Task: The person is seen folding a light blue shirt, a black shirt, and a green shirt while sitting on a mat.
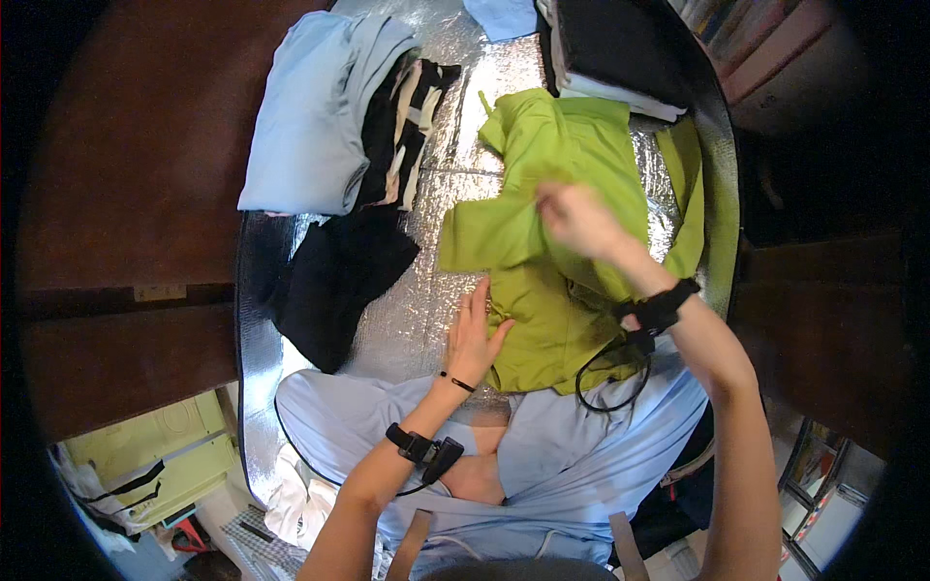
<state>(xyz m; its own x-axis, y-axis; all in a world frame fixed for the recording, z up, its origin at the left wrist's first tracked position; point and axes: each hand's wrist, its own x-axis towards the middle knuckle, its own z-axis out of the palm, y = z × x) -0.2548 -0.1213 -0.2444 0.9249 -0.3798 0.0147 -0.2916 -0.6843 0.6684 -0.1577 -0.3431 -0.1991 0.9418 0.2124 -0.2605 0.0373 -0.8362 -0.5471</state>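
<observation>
A lime-green garment (538, 319) lies spread and wrinkled over a silvery foil mat (407, 312), its lower edge against my legs in light-blue trousers (581, 443). One sleeve (472, 234) sticks out to the left, and a green strip of fabric (683, 196) runs down on the right. My left hand (474, 338) rests at the garment's lower left edge, thumb spread and fingers extended, touching the cloth. Over the garment's middle is my right hand (577, 218), fingers curled and blurred; whether fabric is pinched in them cannot be told.
At the upper left lie folded light-blue cloth (312, 116) and a black-and-cream patterned garment (403, 138). Below them is a black cloth (338, 290). A black-and-white folded stack (617, 51) sits at the upper right, near a blue cloth (501, 16). Dark wooden panels (131, 160) flank the mat.
</observation>
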